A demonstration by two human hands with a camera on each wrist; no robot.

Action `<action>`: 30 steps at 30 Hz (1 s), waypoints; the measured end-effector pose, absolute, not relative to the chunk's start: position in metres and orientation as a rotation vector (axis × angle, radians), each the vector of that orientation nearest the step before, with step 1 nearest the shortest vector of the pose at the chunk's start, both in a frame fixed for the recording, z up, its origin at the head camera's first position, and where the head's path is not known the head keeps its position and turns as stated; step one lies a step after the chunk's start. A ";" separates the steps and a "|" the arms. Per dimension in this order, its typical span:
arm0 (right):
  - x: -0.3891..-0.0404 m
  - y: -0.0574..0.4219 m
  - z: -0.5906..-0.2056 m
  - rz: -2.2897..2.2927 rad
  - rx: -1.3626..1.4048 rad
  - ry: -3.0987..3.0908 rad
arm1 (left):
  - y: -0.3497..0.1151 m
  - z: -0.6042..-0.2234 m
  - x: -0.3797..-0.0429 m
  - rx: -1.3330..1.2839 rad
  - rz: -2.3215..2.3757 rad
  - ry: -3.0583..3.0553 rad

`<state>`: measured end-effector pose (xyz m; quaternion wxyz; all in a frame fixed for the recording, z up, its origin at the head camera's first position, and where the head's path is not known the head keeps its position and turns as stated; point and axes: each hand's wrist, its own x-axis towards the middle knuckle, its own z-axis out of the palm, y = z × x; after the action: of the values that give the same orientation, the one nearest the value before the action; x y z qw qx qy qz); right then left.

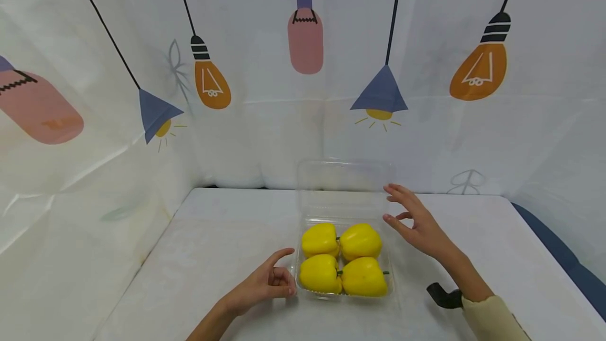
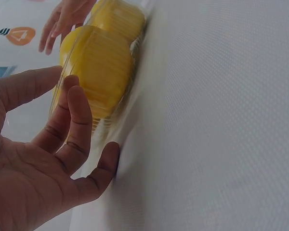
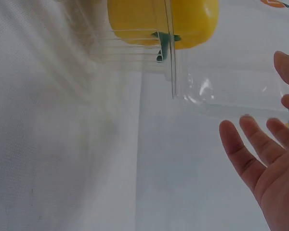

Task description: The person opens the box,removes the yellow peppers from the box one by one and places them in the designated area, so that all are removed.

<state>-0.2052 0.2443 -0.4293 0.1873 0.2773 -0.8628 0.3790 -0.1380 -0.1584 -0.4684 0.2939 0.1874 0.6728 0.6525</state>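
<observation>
Several yellow bell peppers point(image 1: 361, 242) with green stems sit in a clear plastic clamshell container point(image 1: 303, 292). Its transparent lid point(image 1: 344, 182) stands raised at the back. At the container's left side, my left hand point(image 1: 265, 283) has its fingers loosely bent, with fingertips at the rim; whether they touch it I cannot tell. In the left wrist view, a yellow pepper point(image 2: 98, 72) shows through the wall just beyond these fingers. My right hand point(image 1: 414, 225) is spread beside the lid's right edge, holding nothing. The right wrist view shows its fingertips point(image 3: 231, 132) near the clear lid.
The container rests on a white table point(image 1: 227, 236). A black curved strap-like piece point(image 1: 445, 296) is by the right wrist. Behind the table hangs a white curtain point(image 1: 265, 130) printed with lamps. Something dark blue point(image 1: 549, 236) lies beyond the table's right edge.
</observation>
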 end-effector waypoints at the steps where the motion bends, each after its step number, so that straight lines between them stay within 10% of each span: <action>1: -0.206 0.244 -0.431 1.071 0.786 -2.426 | -0.158 -0.468 -0.138 0.499 1.738 1.793; 30: -0.217 0.241 -0.446 1.135 0.758 -2.538 | -0.159 -0.470 -0.138 0.505 1.728 1.795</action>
<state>-0.2174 0.2414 -0.4461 0.1294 0.2608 -0.8733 0.3905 -0.1377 -0.1590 -0.4696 0.2951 0.1898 0.6746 0.6495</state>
